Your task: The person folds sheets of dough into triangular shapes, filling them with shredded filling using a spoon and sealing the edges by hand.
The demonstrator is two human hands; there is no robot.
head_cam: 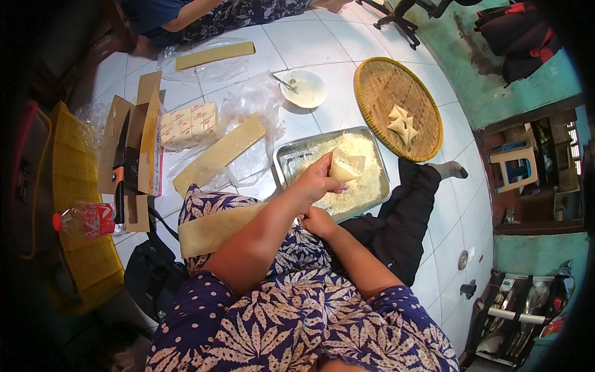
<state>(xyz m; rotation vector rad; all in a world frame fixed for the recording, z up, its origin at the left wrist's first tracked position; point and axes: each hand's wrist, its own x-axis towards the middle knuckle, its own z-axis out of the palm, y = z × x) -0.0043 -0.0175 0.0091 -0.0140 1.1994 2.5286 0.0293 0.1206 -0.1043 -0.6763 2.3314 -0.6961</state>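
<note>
My left hand [318, 179] grips a folded cone of dough skin [345, 168] with pale shreds showing at its mouth. It is held over a metal tray [385, 183] of pale yellow shreds, likely grated cheese [365, 153]. My right hand [320, 223] is curled low beside the left wrist, near the tray's front edge; its fingers are partly hidden, so I cannot tell whether it holds anything. A long strip of dough skin [204, 232] lies across my lap, partly beneath my left forearm.
A round woven bamboo tray [372, 93] bears several folded pastries [402, 128]. Around me are a white bowl [312, 95] with a spoon, dough sheets [223, 156] on plastic, a wrapped stack [188, 125], a knife [120, 181] on an open carton [146, 153], and a bottle [88, 219]. Another person [186, 23] sits opposite.
</note>
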